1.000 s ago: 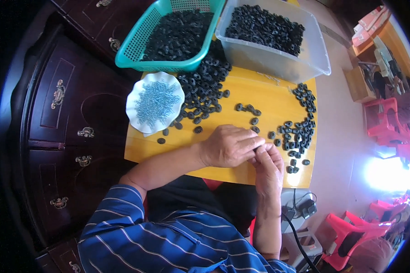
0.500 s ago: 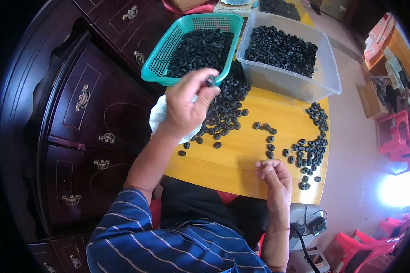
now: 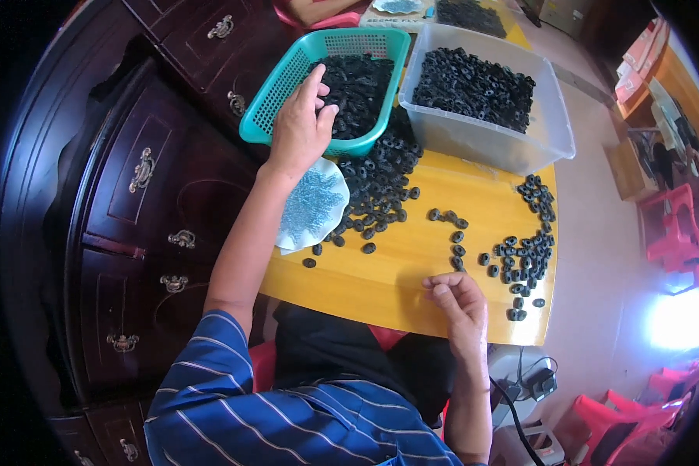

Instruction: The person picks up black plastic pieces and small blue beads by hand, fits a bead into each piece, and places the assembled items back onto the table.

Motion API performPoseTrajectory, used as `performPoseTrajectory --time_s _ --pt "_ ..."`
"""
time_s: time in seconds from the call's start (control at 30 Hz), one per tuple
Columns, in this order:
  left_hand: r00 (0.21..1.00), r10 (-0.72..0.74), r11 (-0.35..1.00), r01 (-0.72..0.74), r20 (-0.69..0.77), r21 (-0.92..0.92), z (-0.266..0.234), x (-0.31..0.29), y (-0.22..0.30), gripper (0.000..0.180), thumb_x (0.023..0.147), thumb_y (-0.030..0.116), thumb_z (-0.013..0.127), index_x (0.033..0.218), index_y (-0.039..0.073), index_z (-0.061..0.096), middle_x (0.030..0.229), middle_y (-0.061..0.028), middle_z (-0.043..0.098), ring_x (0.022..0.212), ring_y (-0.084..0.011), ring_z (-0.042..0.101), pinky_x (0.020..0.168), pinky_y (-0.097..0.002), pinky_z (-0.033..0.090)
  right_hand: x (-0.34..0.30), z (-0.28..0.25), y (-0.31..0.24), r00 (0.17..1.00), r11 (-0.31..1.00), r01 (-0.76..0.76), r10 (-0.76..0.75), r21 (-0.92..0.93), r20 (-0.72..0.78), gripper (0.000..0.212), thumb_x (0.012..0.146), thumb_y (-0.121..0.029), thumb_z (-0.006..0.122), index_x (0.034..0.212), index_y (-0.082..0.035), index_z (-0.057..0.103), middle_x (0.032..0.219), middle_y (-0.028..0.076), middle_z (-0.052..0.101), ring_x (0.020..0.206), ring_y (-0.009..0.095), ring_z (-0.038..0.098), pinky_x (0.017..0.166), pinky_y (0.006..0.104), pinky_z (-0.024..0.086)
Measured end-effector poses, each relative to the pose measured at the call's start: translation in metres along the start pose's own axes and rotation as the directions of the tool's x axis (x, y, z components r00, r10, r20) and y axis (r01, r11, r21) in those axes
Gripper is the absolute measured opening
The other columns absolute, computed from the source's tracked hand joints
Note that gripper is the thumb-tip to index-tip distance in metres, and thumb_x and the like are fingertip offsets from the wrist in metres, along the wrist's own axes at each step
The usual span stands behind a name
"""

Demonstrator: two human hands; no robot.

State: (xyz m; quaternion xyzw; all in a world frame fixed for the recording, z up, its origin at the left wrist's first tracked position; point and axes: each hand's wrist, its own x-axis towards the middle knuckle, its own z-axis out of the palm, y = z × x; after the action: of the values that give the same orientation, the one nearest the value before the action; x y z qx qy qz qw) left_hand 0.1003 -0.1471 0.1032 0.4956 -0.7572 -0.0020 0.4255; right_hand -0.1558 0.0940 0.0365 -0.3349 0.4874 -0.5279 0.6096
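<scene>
My left hand (image 3: 299, 128) is over the near left part of a green mesh basket (image 3: 401, 66), fingers stretched and thumb apart, with nothing visible in it. Small black parts (image 3: 361, 93) fill much of the basket. Below that wrist is a white scalloped plate (image 3: 343, 190) holding many tiny silvery-blue pieces (image 3: 309, 211). My right hand (image 3: 462, 311) hovers by the table's front edge, thumb and fingertips pinched together; what they hold, if anything, is too small to make out. Just beyond it runs a short line of black ring-like pieces (image 3: 459, 237).
Loose black pieces (image 3: 380, 182) are heaped before the basket on the yellow table (image 3: 349, 287). More are scattered (image 3: 524, 260) along its right side. A translucent bin (image 3: 489, 147) of black rings stands at the back right. Dark wooden drawers (image 3: 155, 186) line the left; another person's arm (image 3: 318, 9) shows at the top.
My left hand has moved left and farther over the basket, and its pinch has opened; the small black part it held has left its fingers. The plate is now uncovered. My right hand has barely shifted.
</scene>
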Motion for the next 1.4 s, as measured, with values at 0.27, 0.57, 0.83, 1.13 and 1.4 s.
performPoseTrajectory --time_s 0.27,0.57,0.83,1.13,1.4 --pt "0.910 0.291 0.927 -0.192 0.296 -0.322 0.033 -0.066 0.087 0.026 0.083 0.001 0.070 0.109 0.004 0.068 0.099 -0.0114 0.067 0.082 -0.0260 0.068 0.071 -0.0327 0.055 0.002 0.000 0.009 0.997 0.994 0.020 -0.011 -0.106 0.081 0.011 0.098 -0.009 0.061 0.100 0.001 0.063 0.095 0.004 0.069 0.088 0.008 0.061 0.082 0.0237 0.048" --pt "0.771 0.366 0.918 -0.207 0.521 -0.339 0.097 -0.110 0.128 0.027 0.082 0.015 0.073 0.107 0.005 0.070 0.098 -0.0095 0.065 0.088 -0.0279 0.067 0.075 -0.0386 0.055 0.001 -0.004 0.006 0.996 0.993 0.006 0.003 -0.114 0.084 0.012 0.099 -0.010 0.058 0.103 0.002 0.061 0.096 0.006 0.067 0.092 0.012 0.062 0.088 0.0258 0.049" --pt "0.763 0.459 0.871 -0.285 0.454 -0.400 0.130 -0.114 0.149 0.026 0.080 0.024 0.073 0.098 0.005 0.072 0.089 -0.0097 0.062 0.087 -0.0279 0.063 0.077 -0.0417 0.052 0.002 -0.007 0.007 0.995 0.997 0.073 -0.073 0.002 0.075 0.014 0.100 -0.011 0.057 0.105 0.002 0.060 0.091 0.005 0.066 0.086 0.011 0.062 0.083 0.0254 0.050" --pt "0.718 0.469 0.880 -0.329 0.515 -0.342 0.140 -0.115 0.152 0.023 0.079 0.025 0.074 0.092 0.007 0.068 0.091 -0.0090 0.062 0.092 -0.0274 0.061 0.084 -0.0413 0.048 0.004 -0.010 0.005 0.994 0.989 0.110 -0.111 0.103 -0.001 0.013 0.100 -0.009 0.057 0.106 0.003 0.059 0.091 0.005 0.065 0.085 0.011 0.060 0.081 0.0247 0.048" --pt "0.831 0.324 0.859 -0.057 0.452 -0.509 0.118 -0.103 0.146 0.015 0.080 0.008 0.075 0.089 0.005 0.063 0.078 -0.0058 0.065 0.070 -0.0192 0.065 0.062 -0.0322 0.051 0.006 -0.011 0.005 0.984 0.979 0.151 -0.135 0.134 -0.118 0.012 0.099 -0.009 0.058 0.107 0.000 0.060 0.089 0.004 0.064 0.082 0.011 0.059 0.080 0.0253 0.048"
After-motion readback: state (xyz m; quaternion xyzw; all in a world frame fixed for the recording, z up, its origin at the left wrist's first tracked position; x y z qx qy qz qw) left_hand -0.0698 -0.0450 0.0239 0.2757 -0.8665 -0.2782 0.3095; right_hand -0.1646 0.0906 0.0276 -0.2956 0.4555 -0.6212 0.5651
